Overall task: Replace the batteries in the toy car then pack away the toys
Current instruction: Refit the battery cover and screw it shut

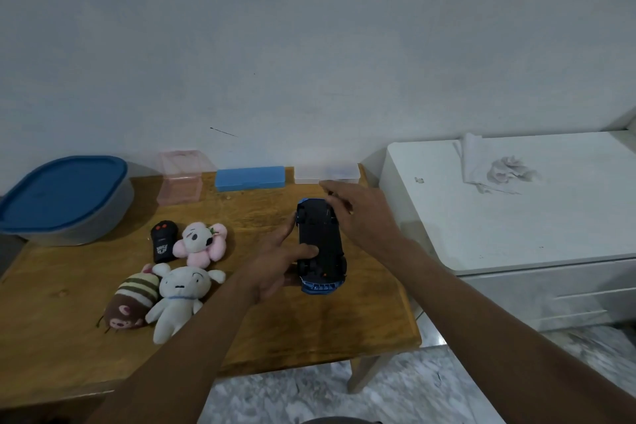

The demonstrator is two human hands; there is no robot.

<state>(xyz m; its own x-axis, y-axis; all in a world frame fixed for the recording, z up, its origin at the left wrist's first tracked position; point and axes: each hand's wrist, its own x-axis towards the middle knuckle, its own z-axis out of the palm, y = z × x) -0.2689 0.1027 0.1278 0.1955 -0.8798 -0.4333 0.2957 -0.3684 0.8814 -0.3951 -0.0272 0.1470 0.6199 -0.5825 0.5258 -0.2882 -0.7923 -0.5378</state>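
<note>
A blue toy car (321, 244) is held upside down over the wooden table (309, 330), its black underside facing me. My left hand (278, 262) grips it from the left, thumb pressed on the underside. My right hand (358, 213) hovers at the car's far end, fingers curled; whether they hold something small I cannot tell. A black remote control (163, 240) lies left of the car. Three plush toys lie beside it: a pink flower one (201, 244), a white one (179, 299) and a striped brown one (132, 299).
A grey tub with a blue lid (65, 200) stands at the table's back left. Along the wall stand a pink clear box (180, 177), a blue case (250, 178) and a clear case (327, 173). A white cabinet (516, 203) with crumpled cloth (495, 165) stands right.
</note>
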